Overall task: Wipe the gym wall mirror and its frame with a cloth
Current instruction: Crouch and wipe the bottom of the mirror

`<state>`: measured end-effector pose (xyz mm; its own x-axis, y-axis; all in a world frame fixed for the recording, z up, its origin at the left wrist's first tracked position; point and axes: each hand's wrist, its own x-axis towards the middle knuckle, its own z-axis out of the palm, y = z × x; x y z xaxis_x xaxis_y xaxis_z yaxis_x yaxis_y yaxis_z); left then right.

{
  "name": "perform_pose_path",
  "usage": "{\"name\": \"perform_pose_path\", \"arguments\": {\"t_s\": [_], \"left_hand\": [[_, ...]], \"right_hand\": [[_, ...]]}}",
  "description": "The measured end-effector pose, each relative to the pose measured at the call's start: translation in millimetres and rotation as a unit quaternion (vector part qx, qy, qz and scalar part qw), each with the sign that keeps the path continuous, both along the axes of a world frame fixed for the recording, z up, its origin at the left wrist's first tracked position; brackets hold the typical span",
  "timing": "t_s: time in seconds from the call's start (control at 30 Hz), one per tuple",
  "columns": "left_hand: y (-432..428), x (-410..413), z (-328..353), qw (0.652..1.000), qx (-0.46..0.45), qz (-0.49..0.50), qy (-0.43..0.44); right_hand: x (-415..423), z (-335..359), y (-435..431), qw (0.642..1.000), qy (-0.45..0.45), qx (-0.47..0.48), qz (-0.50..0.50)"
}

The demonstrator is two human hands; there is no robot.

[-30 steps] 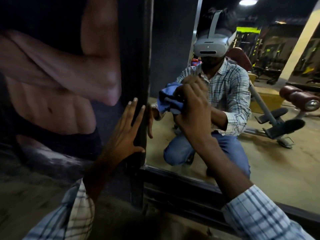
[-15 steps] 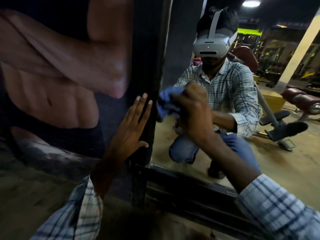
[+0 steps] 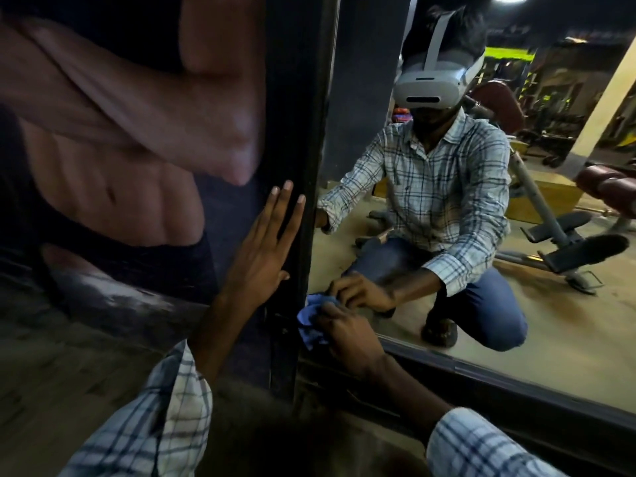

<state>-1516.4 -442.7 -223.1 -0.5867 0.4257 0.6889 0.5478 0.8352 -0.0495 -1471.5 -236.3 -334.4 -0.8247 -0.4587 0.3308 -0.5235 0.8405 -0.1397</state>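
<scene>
Blue cloth (image 3: 309, 320) lies half hidden under the gripping right hand (image 3: 347, 333).

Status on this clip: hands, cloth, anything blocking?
Left hand flat against frame. Right hand grips cloth at mirror's bottom-left corner. Nothing blocking.

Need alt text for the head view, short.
The right hand grips a blue cloth at the lower left corner of the mirror, where glass meets the black frame. The left hand rests flat across the frame's upright and a torso poster. The mirror reflects the crouching person and a gym bench.
</scene>
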Motion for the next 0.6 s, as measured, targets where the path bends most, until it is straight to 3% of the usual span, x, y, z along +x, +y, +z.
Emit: {"name": "perform_pose_path", "arguments": {"t_s": [0.1,0.2,0.27,0.37,0.5,0.6], "left_hand": [[2,4,-3,1.000,0.008,-0.006,-0.010],[7,5,-4,1.000,0.014,-0.008,-0.016],[10,6,-5,0.999,0.028,-0.005,-0.021],[13,4,-8,0.999,0.042,-0.015,-0.020],[15,1,-13,1.000,0.025,0.007,-0.017],[16,3,-15,1.000,0.014,0.013,-0.010]], "right_hand": [[3,63,0,0.993,0.116,-0.030,0.004],[2,165,13,0.924,0.364,-0.114,-0.022],[0,209,29,0.894,0.427,-0.127,-0.043],[-6,177,26,0.910,0.386,-0.131,-0.072],[15,39,16,0.984,0.126,-0.119,-0.028],[27,-14,30,0.997,0.019,-0.073,-0.010]]}}
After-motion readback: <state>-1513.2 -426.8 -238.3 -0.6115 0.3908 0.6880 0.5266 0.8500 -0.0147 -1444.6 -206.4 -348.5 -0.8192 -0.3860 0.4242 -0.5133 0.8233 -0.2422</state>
